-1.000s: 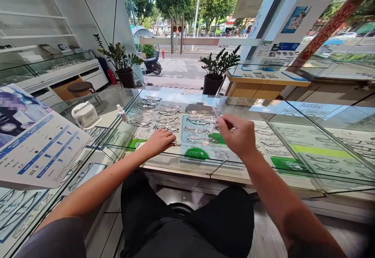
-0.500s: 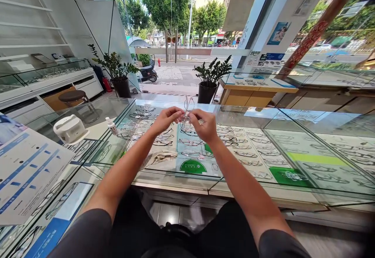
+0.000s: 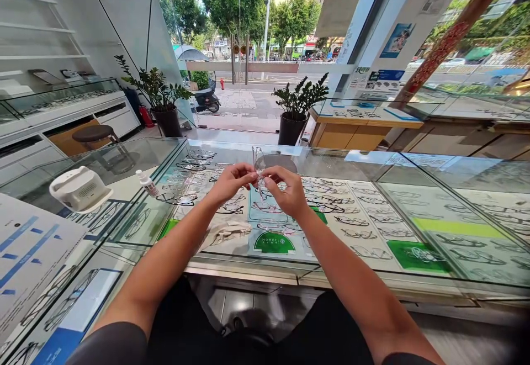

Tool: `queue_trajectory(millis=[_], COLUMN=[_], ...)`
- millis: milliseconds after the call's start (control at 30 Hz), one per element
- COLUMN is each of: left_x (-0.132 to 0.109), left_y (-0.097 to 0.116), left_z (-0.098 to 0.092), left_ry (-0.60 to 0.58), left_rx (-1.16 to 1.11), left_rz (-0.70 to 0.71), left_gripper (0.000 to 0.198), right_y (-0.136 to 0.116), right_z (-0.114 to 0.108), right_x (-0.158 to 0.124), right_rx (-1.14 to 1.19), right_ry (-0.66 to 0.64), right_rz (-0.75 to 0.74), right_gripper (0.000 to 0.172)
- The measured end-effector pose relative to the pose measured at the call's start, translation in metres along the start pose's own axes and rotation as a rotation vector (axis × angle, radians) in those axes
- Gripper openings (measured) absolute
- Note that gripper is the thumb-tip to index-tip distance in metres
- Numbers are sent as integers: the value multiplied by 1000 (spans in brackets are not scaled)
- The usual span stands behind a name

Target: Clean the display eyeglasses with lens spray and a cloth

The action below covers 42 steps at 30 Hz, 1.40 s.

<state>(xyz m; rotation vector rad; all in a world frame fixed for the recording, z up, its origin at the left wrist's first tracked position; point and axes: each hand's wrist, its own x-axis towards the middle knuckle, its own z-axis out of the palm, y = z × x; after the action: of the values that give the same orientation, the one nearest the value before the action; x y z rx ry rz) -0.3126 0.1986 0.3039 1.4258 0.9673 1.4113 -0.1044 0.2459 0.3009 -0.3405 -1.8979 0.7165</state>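
Observation:
A thin clear-framed pair of glasses (image 3: 259, 166) is held up over the glass counter (image 3: 364, 160), one lens pointing upward. My left hand (image 3: 232, 181) pinches it from the left and my right hand (image 3: 287, 190) pinches it from the right, fingertips almost meeting. Below the hands, inside the case, lie rows of spectacle frames (image 3: 343, 218) on trays. A crumpled pale cloth (image 3: 226, 231) rests on the glass near my left forearm.
A white device (image 3: 78, 188) and a small dropper bottle (image 3: 148, 183) stand on the counter at left, beside a printed chart (image 3: 28, 254). Two potted plants (image 3: 296, 105) stand behind the counter. More display cases run along the right and far left.
My left hand left the cloth on the counter and rose to meet the right. Both now pinch the glasses, which have tilted and come slightly lower over the last half second.

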Motion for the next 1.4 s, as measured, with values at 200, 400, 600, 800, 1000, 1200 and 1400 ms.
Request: queue_trajectory(millis=[200, 400, 600, 800, 1000, 1200, 1400], left_x=[3, 3, 5, 7, 6, 7, 9], left_y=[-5, -6, -8, -5, -1, -4, -4], left_z=[-3, -4, -4, -9, -12, -10, -13], left_ry=[50, 23, 55, 157, 224, 257, 387], left_rx=[19, 68, 94, 93, 118, 105, 120], left_rz=[45, 65, 49, -2, -132, -222, -78], left_gripper=[47, 46, 51, 46, 35, 37, 29], right_y=[3, 11, 18, 18, 23, 24, 16], right_z=[3, 2, 2, -8, -20, -23, -20], right_x=[1, 7, 10, 16, 21, 22, 19], right_rx=[44, 226, 417, 534, 604, 593, 416], right_ry=[74, 11, 18, 150, 322, 377, 336], right_rz=[162, 351, 497, 600, 575, 532, 396], right_gripper=[16, 24, 27, 24, 29, 30, 25])
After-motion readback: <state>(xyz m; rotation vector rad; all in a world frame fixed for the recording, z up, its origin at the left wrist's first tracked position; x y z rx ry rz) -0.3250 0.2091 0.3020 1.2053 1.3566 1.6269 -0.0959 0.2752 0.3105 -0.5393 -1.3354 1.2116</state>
